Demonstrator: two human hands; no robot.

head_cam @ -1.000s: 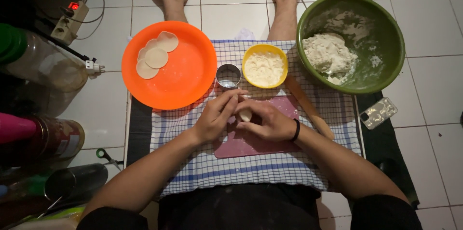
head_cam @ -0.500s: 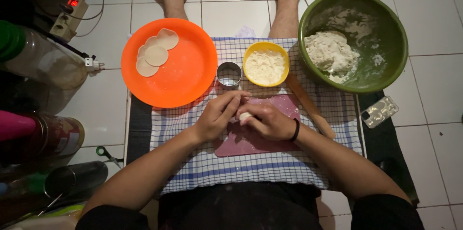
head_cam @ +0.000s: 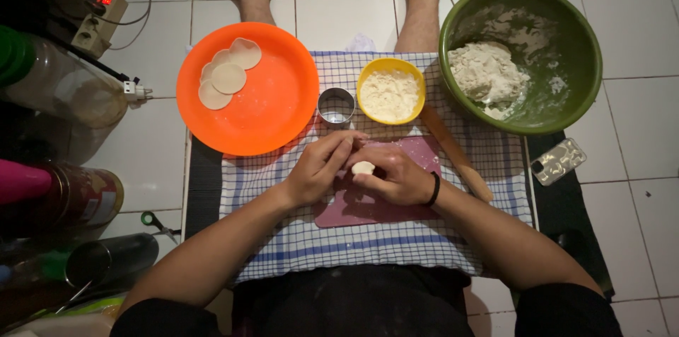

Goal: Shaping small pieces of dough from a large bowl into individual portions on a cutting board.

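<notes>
Dough, a small pale soft ball [head_cam: 363,167], sits pinched between the two hands, just above the mauve rectangular cutting mat [head_cam: 382,202]. It looks light and pliable, likely a little tacky where no flour clings, and apt to dent or stretch under any firm squeeze; a gentle hold around its sides with the fingertips would suit it better than pressure on top.

The right hand [head_cam: 396,178] cups the ball from below and from the far side, fingers curled narrowly about it, a black band on the wrist. The left hand [head_cam: 322,167] comes in from the other side, its fingertips closed on the ball's near edge, so both hands hold the same piece. Both forearms angle inward from the body and meet over the mat, wrists low.

Just beyond the hands stand a small round metal cutter [head_cam: 336,106] and a yellow bowl of flour [head_cam: 390,89]. Beyond the left hand lies an orange round plate [head_cam: 276,111] with three flat pale dough discs [head_cam: 228,77]. Beyond the right hand are a wooden rolling pin [head_cam: 456,157] and a green bowl [head_cam: 566,47] holding a dough mass. All rest on a blue-checked cloth [head_cam: 353,245].
</notes>
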